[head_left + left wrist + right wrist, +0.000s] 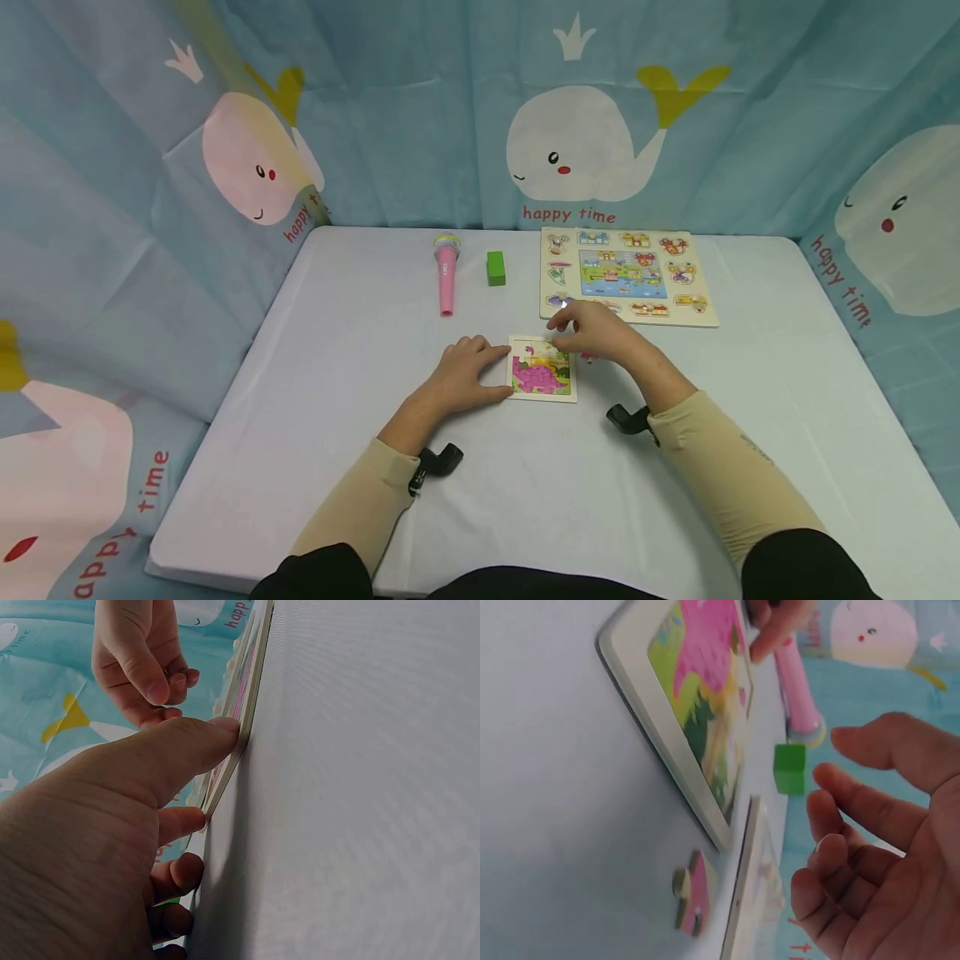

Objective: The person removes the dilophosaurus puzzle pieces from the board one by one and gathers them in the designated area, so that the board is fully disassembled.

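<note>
A small jigsaw puzzle with a pink dinosaur (538, 377) lies in its pale wooden frame (574, 379) on the white table. My left hand (468, 377) touches the frame's left side, thumb at the lower corner and index finger at the upper one. In the left wrist view, the left thumb (184, 750) rests against the frame's edge. Above the puzzle's upper right corner hovers my right hand (592, 329), its fingers loosely bent with nothing between them. A loose pink puzzle piece (695, 894) lies on the table just right of the frame, partly hidden under the right hand in the head view.
A pink toy microphone (446, 279) and a green block (496, 268) lie farther back. Behind the right hand is a larger wooden knob puzzle board (705, 318). A blue curtain (420, 125) with whales hangs along the table's far edge.
</note>
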`<state>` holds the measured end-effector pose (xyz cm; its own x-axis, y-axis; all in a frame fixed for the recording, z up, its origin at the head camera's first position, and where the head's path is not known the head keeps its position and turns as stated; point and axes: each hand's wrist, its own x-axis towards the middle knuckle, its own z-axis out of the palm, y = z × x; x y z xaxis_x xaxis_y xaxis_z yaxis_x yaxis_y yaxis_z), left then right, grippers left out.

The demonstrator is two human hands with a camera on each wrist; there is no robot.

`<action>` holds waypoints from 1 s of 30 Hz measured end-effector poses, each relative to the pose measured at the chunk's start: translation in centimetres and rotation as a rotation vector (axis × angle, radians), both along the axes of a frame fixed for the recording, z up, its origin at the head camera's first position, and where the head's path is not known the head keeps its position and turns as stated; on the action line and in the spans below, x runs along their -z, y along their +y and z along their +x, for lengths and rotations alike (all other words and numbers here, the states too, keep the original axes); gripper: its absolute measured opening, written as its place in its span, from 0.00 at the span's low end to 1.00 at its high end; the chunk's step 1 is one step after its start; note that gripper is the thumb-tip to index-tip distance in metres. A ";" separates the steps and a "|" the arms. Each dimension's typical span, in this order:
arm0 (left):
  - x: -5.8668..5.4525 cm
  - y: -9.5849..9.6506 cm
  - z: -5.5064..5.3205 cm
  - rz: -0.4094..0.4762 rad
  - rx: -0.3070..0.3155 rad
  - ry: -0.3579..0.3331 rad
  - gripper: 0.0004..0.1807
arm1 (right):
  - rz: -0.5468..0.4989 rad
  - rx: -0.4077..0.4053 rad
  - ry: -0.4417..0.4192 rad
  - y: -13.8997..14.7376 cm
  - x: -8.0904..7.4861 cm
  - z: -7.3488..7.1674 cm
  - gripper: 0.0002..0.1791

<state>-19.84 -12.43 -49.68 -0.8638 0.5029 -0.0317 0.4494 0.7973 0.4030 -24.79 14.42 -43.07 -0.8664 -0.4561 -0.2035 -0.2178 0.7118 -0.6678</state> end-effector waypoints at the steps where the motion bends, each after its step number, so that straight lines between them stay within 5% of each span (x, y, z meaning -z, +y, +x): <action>1: 0.0 0.0 0.0 -0.002 0.001 -0.002 0.40 | 0.004 -0.007 -0.006 -0.2 0.1 0.0 0.17; 9: -0.1 0.0 -0.1 -0.003 0.006 -0.005 0.40 | 0.085 -0.068 0.041 -1.6 0.8 0.2 0.12; 30: 0.1 -0.1 0.0 0.015 0.008 0.002 0.40 | 0.158 -0.021 0.092 -2.5 2.5 0.6 0.14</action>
